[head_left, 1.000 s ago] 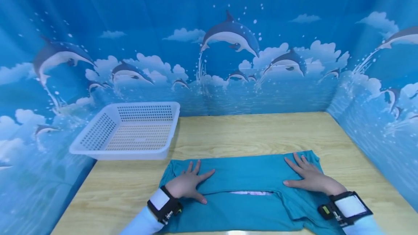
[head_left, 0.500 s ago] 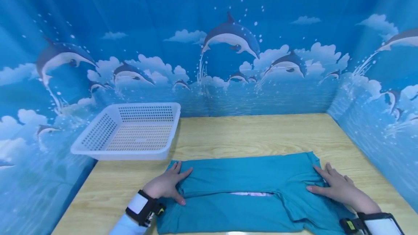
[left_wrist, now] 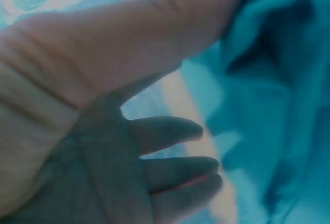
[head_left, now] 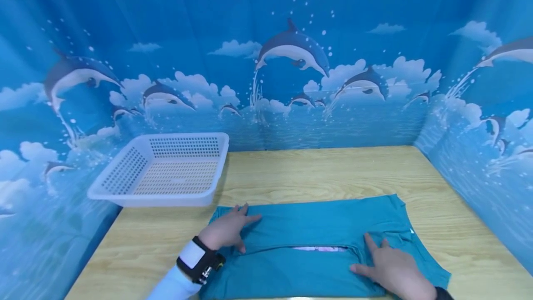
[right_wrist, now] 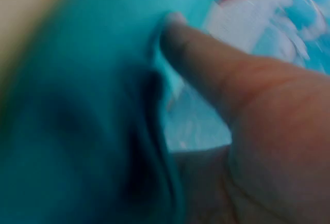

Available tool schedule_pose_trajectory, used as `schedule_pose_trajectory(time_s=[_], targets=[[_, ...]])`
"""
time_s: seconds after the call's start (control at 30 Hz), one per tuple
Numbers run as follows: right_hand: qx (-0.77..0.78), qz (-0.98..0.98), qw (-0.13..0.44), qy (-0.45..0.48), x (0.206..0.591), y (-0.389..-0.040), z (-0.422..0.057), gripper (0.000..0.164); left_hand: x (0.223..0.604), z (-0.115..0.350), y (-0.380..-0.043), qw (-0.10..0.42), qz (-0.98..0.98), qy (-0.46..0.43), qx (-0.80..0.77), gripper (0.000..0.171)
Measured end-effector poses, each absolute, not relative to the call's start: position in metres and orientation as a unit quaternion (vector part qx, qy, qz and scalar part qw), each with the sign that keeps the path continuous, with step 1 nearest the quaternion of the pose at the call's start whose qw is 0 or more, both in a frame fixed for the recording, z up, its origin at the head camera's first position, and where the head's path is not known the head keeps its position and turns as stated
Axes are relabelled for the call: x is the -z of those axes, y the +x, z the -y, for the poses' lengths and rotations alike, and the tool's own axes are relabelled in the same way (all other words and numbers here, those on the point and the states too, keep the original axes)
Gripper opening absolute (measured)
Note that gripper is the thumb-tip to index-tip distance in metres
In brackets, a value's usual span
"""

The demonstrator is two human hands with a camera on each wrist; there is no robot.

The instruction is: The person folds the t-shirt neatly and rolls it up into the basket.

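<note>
A teal garment [head_left: 308, 221], which looks like a shirt, lies on the wooden table with two long edges folded towards its middle. A narrow slit between them shows a pale printed strip [head_left: 319, 248]. Over its left end my left hand [head_left: 225, 229] rests with fingers spread; in the left wrist view the thumb lies across rumpled cloth [left_wrist: 289, 110]. My right hand [head_left: 393, 266] is on the right part, where the cloth flares out and wrinkles, with index finger and thumb stretched apart. In the blurred right wrist view, the thumb tip [right_wrist: 178, 22] is against the cloth.
A white perforated plastic basket [head_left: 210, 196] stands at the back left of the table [head_left: 316, 170], behind the garment's left end. A blue curtain [head_left: 266, 8] printed with dolphins and clouds surrounds the table at the back and both sides.
Both hands first slid outwards to the garment's ends. Since then my left hand has moved back right over the cloth, and my right hand has come inwards and nearer; the cloth's right end now spreads out flatter.
</note>
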State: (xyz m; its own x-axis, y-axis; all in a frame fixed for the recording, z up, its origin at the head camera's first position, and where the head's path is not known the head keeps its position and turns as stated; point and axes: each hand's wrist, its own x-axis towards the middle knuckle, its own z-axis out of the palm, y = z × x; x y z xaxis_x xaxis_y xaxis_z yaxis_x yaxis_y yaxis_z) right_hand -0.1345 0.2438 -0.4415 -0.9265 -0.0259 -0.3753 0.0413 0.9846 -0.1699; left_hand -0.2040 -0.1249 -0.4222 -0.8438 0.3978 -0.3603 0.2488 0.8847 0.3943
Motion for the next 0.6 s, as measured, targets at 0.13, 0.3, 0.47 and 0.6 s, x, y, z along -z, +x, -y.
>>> schedule_pose_trajectory(time_s=[0.13, 0.3, 0.47, 0.6], targets=[[0.065, -0.982, 0.178, 0.006, 0.455, -0.135, -0.232, 0.112, 0.430, 0.121, -0.209, 0.246, -0.945, 0.144, -0.163, 0.086], [0.068, -0.984, 0.167, -0.009, 0.455, -0.147, -0.234, 0.109, 0.434, 0.121, -0.211, 0.243, -0.946, 0.132, -0.167, 0.087], [0.081, -0.984, 0.159, -0.025, 0.451, -0.162, -0.237, 0.108, 0.434, 0.119, -0.208, 0.226, -0.950, 0.135, -0.166, 0.086], [0.094, -0.981, 0.163, -0.038, 0.446, -0.180, -0.239, 0.107, 0.433, 0.117, -0.206, 0.210, -0.954, 0.130, -0.171, 0.087]])
